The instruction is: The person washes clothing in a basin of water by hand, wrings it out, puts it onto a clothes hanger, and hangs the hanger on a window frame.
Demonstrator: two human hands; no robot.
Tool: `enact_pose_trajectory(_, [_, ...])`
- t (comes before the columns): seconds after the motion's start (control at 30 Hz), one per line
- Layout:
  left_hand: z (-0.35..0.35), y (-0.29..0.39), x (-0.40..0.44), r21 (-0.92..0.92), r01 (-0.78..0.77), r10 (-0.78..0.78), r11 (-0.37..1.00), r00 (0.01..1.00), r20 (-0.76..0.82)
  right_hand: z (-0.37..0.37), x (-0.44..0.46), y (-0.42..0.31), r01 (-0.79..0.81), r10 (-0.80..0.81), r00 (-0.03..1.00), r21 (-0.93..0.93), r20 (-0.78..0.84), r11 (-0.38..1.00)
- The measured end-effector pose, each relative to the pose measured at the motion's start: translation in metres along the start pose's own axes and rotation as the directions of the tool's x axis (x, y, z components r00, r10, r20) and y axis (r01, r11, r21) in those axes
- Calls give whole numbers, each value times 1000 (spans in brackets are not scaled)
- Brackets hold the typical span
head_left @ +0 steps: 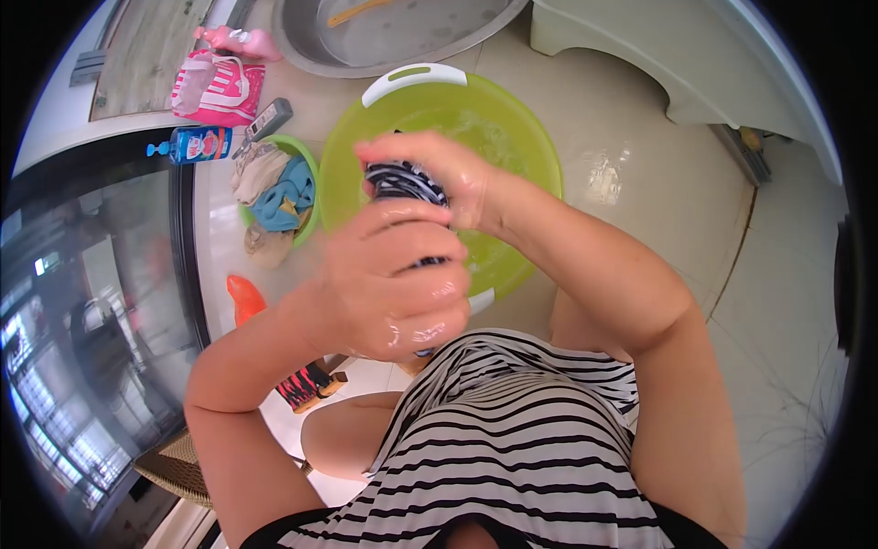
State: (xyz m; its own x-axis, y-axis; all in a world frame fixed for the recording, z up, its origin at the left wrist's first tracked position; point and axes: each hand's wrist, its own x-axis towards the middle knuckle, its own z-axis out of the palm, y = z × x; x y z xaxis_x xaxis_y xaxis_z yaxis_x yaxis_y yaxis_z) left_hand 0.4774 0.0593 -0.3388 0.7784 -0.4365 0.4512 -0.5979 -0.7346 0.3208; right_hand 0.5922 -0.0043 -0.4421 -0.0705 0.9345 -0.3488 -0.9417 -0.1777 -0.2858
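Note:
Both hands are wrapped round a bunched, black-and-white striped wet cloth [407,182]. My left hand [393,274] is nearer to me, its wet fingers closed over the cloth's lower part. Just beyond it, my right hand [444,169] grips the upper end, with the thumb side towards the left. Most of the cloth is hidden by the fingers; a small dark bit shows between those of my left hand. Underneath stands a lime-green basin [530,165] with white handles, holding some sudsy water. The cloth is above the basin.
A small green tub [311,210] of clothes stands left of the basin. Near it are a blue bottle [197,145], a grey brush-like object [270,119], a pink bag [229,91] and a pink bottle [240,42]. A large metal tub [311,55] is behind.

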Motion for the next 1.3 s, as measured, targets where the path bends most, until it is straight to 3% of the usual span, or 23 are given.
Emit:
enact_pose_trajectory(0.07, [6,2,-1,-101,-7,21,995,990,140,2,3,2,-27,27,1000,-12,4,1000])
enact_pose_trajectory(0.13, [17,3,-4,-118,-22,39,993,988,149,10,-1,2,-47,26,995,-229,-94,972])
enact_pose_trajectory(0.2, [27,4,-8,-142,-32,78,989,940,331,3,7,6,-64,38,994,-273,-99,960])
enact_pose_trajectory(0.27, [39,1,-12,-153,-13,64,988,941,333,-8,20,15,24,-139,980,-614,-141,789])
enact_pose_trajectory(0.3, [42,-3,-13,-173,-9,72,985,931,357,-11,20,14,25,-139,980,-613,-140,790])
enact_pose_trajectory(0.37, [46,-14,-19,-180,-5,75,984,921,383,-10,17,7,57,-389,893,-800,-226,597])
enact_pose_trajectory(0.47, [38,-26,-23,-109,-14,33,994,986,166,-3,10,-18,196,-478,816,-624,-324,756])
enact_pose_trajectory(0.53, [31,-27,-15,39,282,-279,959,958,-70,-10,20,-20,231,-502,780,-574,-373,786])
enact_pose_trajectory(0.57, [39,-25,-10,39,278,-275,960,959,-71,-10,24,-17,345,-594,694,-537,-407,770])
enact_pose_trajectory(0.6, [52,-25,-4,-316,401,-500,860,784,-367,-11,28,-16,456,-671,596,-502,-440,735])
enact_pose_trajectory(0.63, [59,-25,-2,-651,345,-725,676,469,-504,-12,32,-16,484,-748,516,-578,-418,657])
enact_pose_trajectory(0.67, [58,-27,-2,-646,347,-722,680,470,-508,-7,28,-20,488,-749,518,-576,-412,655])
enact_pose_trajectory(0.73, [57,-29,-4,-809,308,-863,501,247,-441,9,12,-31,493,-876,344,-729,-338,475])
enact_pose_trajectory(0.77, [62,-27,-6,-881,220,-904,419,194,-381,11,10,-34,518,-946,232,-794,-227,318])
enact_pose_trajectory(0.8, [63,-25,-8,-879,221,-902,423,195,-385,12,9,-37,522,-947,232,-792,-224,315])
enact_pose_trajectory(0.87, [63,-19,-9,-994,50,-983,-95,155,102,15,5,-44,429,-942,-67,-843,329,-325])
enact_pose_trajectory(0.9, [70,-22,-13,-977,-59,-959,-207,209,191,19,-4,-43,388,-862,-69,-782,503,-488])
enact_pose_trajectory(0.93, [69,-18,-16,-978,-55,-960,-202,209,187,21,-11,-37,393,-861,-72,-779,503,-488])
enact_pose_trajectory(1.0, [67,-8,-21,-856,82,-795,-510,335,506,26,-22,-27,380,-647,68,-619,760,-687])
enact_pose_trajectory(1.03, [70,-9,-33,-798,57,-705,-600,433,561,27,-21,-21,406,-583,52,-551,811,-729])
enact_pose_trajectory(1.17, [88,3,-60,-694,-55,-616,-718,515,596,33,-26,3,495,-485,143,-487,863,-720])
enact_pose_trajectory(1.23, [105,8,-57,-416,-610,-722,-675,429,542,37,-22,9,533,-496,131,-483,858,-695])
enact_pose_trajectory(1.3, [120,7,-51,-517,-660,-836,-545,377,399,43,-21,11,565,-509,124,-483,852,-669])
